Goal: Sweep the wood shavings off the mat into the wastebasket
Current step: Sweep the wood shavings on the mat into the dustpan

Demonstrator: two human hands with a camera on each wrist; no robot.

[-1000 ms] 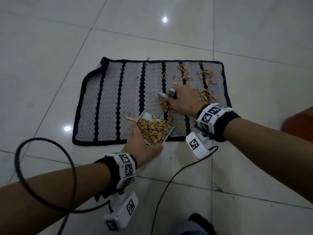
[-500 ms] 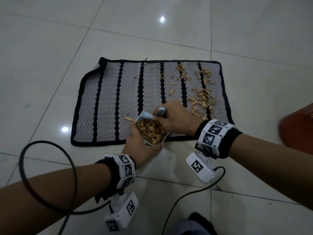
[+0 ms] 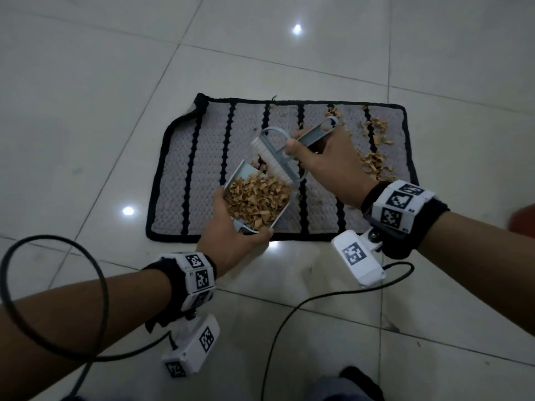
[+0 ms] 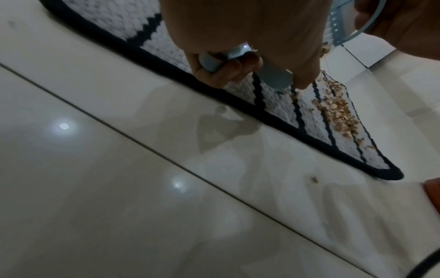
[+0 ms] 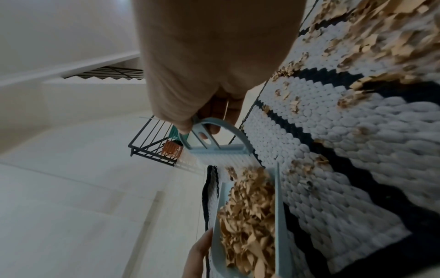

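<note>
Shavings [image 3: 254,201] are heaping in the dustpan [image 3: 246,169] the left hand [image 3: 231,238] is gripping, while the right hand [image 3: 327,163] is clutching the brush [image 3: 278,160]; more are lying on the mat [image 3: 202,169]. Left wrist: fingers [image 4: 223,75] are curling round the handle. Right wrist: the pan is brimming, so tilting it could be spilling shavings.

You won't find any readable text, brand, number or sign here. The only markings are black-and-white square code patterns on your wristbands [image 3: 401,204] and wrist cameras [image 3: 353,254], which carry no letters.
</note>
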